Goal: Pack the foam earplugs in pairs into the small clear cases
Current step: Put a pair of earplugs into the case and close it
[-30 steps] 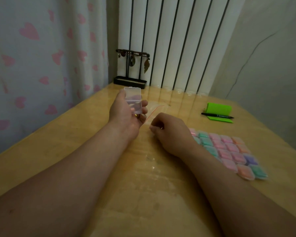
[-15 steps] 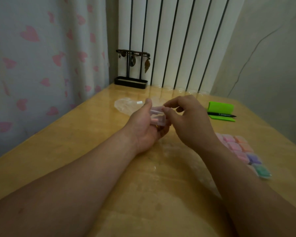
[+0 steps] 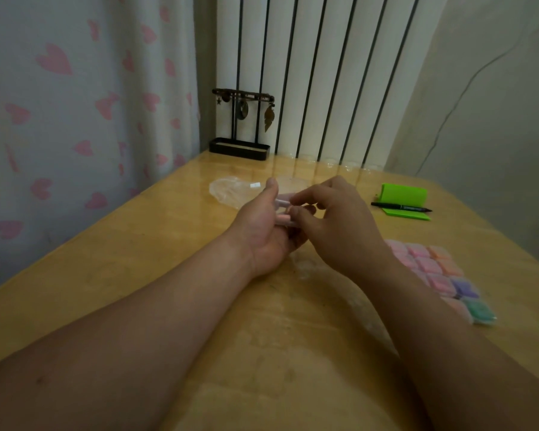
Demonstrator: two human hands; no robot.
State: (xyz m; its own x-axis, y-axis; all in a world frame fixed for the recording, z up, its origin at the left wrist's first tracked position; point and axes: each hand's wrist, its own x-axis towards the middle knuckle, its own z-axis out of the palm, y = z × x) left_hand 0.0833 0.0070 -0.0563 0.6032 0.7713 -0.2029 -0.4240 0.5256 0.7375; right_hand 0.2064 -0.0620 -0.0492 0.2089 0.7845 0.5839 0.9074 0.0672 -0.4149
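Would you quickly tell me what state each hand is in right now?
Left hand: closed, holding the small clear case in its grip.
Right hand: closed, pinching the same case.

Left forearm (image 3: 137, 331) and right forearm (image 3: 448, 337) are showing bare along their whole visible length, down to the lower frame edge. The left hand (image 3: 262, 231) and right hand (image 3: 339, 231) are likewise showing uncovered. A small mark (image 3: 39, 381) is appearing on the left forearm, and faint creases are crossing the left wrist (image 3: 246, 262).
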